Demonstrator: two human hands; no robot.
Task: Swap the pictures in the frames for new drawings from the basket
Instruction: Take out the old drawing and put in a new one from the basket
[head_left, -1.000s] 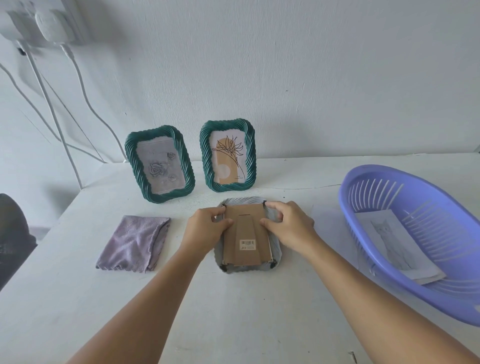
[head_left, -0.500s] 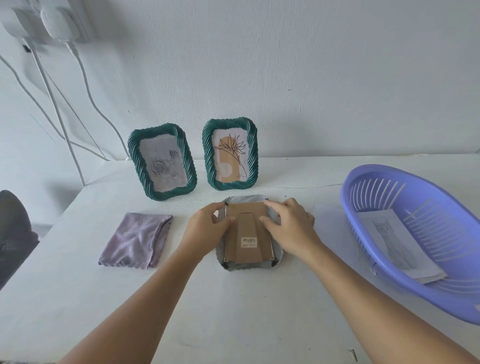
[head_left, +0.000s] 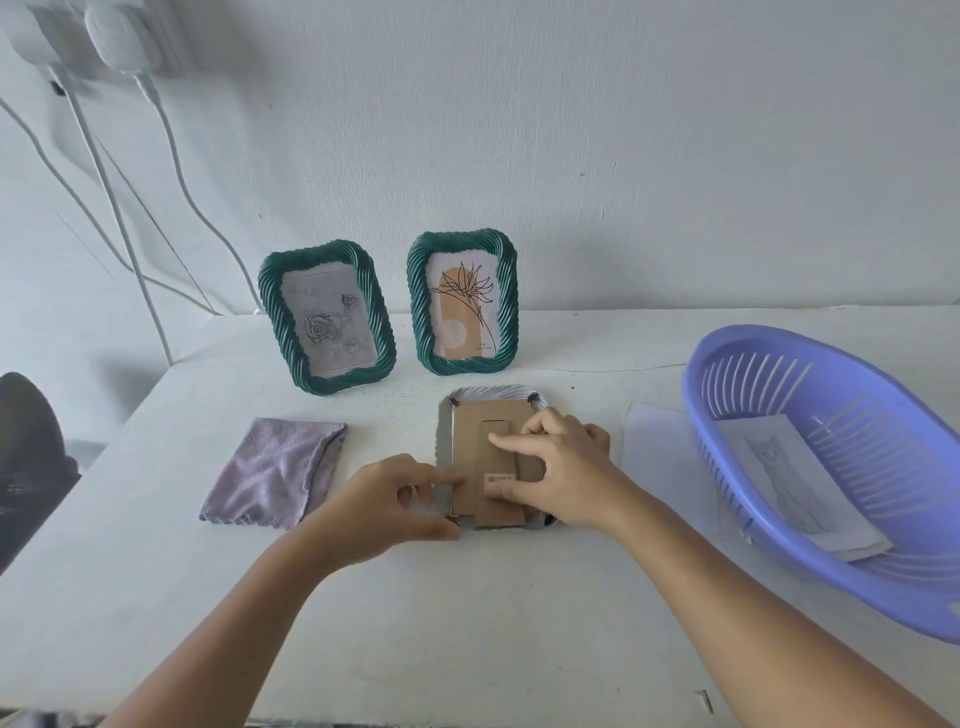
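Table (head_left: 467, 623) white — wall (head_left: 571, 130) white, cables (head_left: 171, 135) hanging

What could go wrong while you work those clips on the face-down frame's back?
1. The left hand works at the near-left corner of the face-down frame; if the clip gives suddenly, the cardboard backing could spring up or bend.
2. The right hand presses the backing; pushing too hard could stress whatever lies beneath, which is hidden.
3. If the frame slides away from you, it could topple the two standing frames close behind it.
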